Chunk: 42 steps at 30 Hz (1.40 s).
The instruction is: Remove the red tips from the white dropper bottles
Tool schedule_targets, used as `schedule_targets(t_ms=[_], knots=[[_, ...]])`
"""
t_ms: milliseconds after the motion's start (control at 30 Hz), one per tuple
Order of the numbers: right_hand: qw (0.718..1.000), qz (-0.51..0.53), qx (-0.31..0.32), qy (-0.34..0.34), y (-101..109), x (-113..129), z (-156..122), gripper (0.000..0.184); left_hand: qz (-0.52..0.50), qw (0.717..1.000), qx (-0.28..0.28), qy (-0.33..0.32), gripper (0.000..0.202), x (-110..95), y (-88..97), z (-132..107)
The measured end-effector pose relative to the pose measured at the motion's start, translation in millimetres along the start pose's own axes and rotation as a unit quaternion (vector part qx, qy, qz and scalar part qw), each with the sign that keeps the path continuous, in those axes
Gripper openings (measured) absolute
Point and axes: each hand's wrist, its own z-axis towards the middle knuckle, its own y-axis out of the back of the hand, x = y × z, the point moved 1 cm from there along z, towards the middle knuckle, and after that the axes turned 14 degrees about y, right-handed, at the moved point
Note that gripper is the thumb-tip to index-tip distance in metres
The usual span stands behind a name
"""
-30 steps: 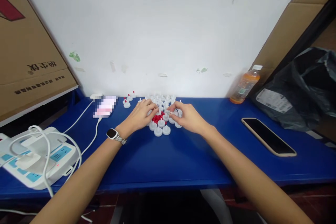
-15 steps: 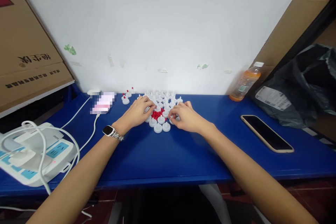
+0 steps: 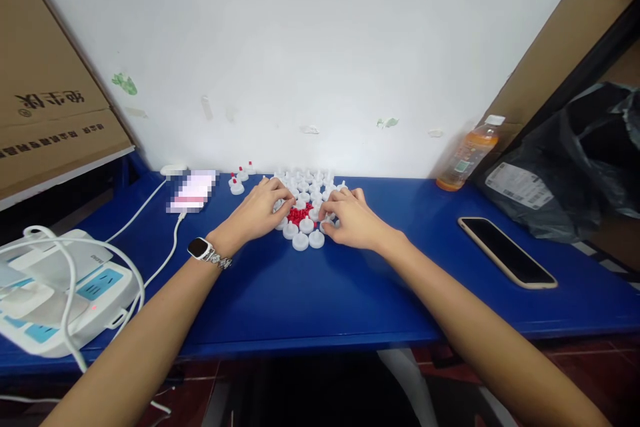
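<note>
Several white nozzle caps (image 3: 301,241), round with a thin upright spout, stand crowded on the blue table. In their midst lies a heap of small red tips (image 3: 300,215). My left hand (image 3: 265,208) is at the cluster's left side, thumb and fingers curled together; what they pinch is hidden, though white shows under them. On the right side, my right hand (image 3: 350,219) has thumb and forefinger bent around a white nozzle cap (image 3: 324,224), partly covered by the fingers. Apart from the cluster, at the back left, stand several white caps with red tips (image 3: 237,188).
Left on the blue table (image 3: 310,307) are a white power strip (image 3: 65,307) with cables and a charging phone (image 3: 193,191). Rightward lie another phone (image 3: 507,252), an orange drink bottle (image 3: 467,153) and a dark plastic bag (image 3: 540,173). A wall (image 3: 310,60) closes the back.
Both hands stay at the cluster with only small finger shifts; the right fingers have drawn slightly closer to the red heap. The view has shifted a little.
</note>
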Motion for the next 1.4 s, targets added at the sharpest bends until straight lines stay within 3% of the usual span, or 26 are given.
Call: schedule_targets(t_ms=[400, 633, 733, 867, 1000, 1233, 1400], knots=[[1.0, -0.012, 0.008, 0.019, -12, 0, 7, 0.013, -0.019, 1.0, -0.002, -0.012, 0.031, -5, 1.9, -2], [0.994, 0.029, -0.104, -0.018, -11, -9, 28, 0.016, -0.06, 0.997, -0.035, 0.022, 0.027, -3, 10.7, -5], [0.992, 0.039, -0.122, -0.016, -11, -11, 37, 0.017, -0.082, 0.996, -0.014, 0.024, 0.024, -4, 13.6, -6], [0.99, 0.058, -0.129, -0.02, -5, -11, 23, 0.018, -0.104, 0.994, 0.016, 0.019, 0.02, -11, 16.4, -8], [0.991, 0.102, -0.079, -0.035, 4, -13, 0, 0.013, -0.111, 0.993, 0.028, 0.027, 0.017, -15, 15.6, -10], [0.991, 0.123, -0.049, -0.006, -5, -18, 1, 0.01, 0.012, 0.998, -0.021, 0.058, 0.023, -14, 3.6, 9], [0.992, 0.108, -0.055, -0.016, -8, -21, 4, 0.011, 0.068, 0.996, 0.04, 0.048, 0.021, -17, -5.4, 36]])
